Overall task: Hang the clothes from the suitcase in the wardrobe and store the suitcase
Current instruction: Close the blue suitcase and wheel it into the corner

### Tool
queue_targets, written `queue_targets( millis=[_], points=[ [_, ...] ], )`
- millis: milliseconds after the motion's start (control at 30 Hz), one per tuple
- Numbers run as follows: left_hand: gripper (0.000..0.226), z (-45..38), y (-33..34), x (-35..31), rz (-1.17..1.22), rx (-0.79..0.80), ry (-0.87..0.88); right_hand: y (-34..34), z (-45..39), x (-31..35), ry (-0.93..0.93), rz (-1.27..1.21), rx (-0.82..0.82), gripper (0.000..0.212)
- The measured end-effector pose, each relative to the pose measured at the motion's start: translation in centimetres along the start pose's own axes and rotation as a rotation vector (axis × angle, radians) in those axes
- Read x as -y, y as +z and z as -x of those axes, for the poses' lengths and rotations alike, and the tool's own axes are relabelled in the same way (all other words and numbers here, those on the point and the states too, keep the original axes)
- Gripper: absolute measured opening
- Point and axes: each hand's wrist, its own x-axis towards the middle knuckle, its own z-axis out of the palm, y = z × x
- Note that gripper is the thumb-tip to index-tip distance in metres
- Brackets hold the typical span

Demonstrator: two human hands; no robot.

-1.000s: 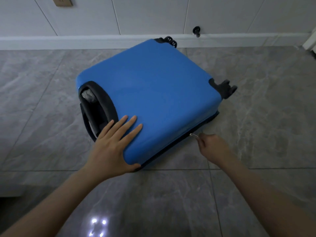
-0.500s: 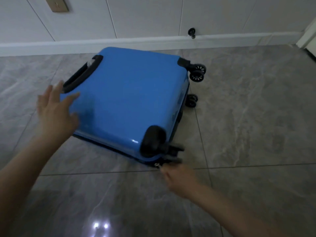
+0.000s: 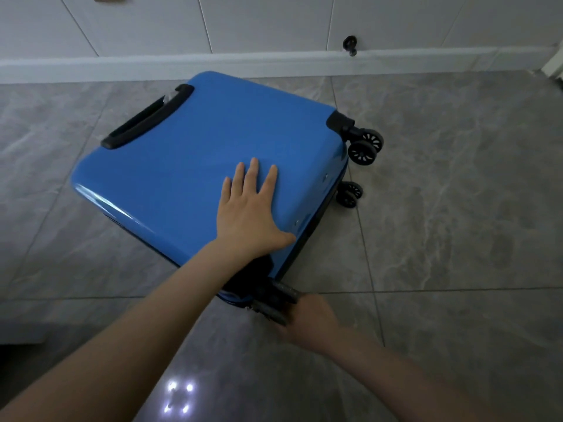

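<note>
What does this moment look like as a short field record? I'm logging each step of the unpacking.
suitcase: blue, lying flat on the tiled floor, closed
left hand: flat on the shell, fingers spread
right hand: at the near corner by the wheels; blurred, grip unclear
clothes: none visible
</note>
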Motion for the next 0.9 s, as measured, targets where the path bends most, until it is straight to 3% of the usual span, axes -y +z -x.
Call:
queue_targets(
  millis=[33,167,233,467,667,800,900],
  points=[
    [0.114,0.0,-0.1,0.0,0.002,-0.002,0.002,-0.1,0.1,0.0,0.000,-0.002,0.019,0.024],
    [0.112,0.2,-0.2,0.4,0.002,0.010,0.003,-2.7,0.1,-1.6,-0.018,-0.029,-0.173,0.019],
    [0.113,0.3,-0.3,0.7,0.000,0.008,0.017,-3.2,0.5,-3.7,0.028,-0.025,-0.154,0.017],
    [0.114,1.9,-0.3,1.8,-0.018,0.017,0.089,-4.1,-0.4,-10.8,0.336,-0.140,-0.149,0.057],
    [0.114,4.0,-0.7,4.0,-0.048,0.029,0.237,-5.4,0.8,-15.5,0.631,-0.171,-0.214,0.032],
    [0.116,4.0,-1.7,7.2,-0.081,0.109,0.366,-6.3,3.0,-16.6,0.779,-0.261,-0.177,0.042],
    [0.118,3.1,-2.7,9.8,-0.144,0.130,0.411,-6.6,3.8,-15.6,0.727,-0.213,-0.176,0.042]
  ],
)
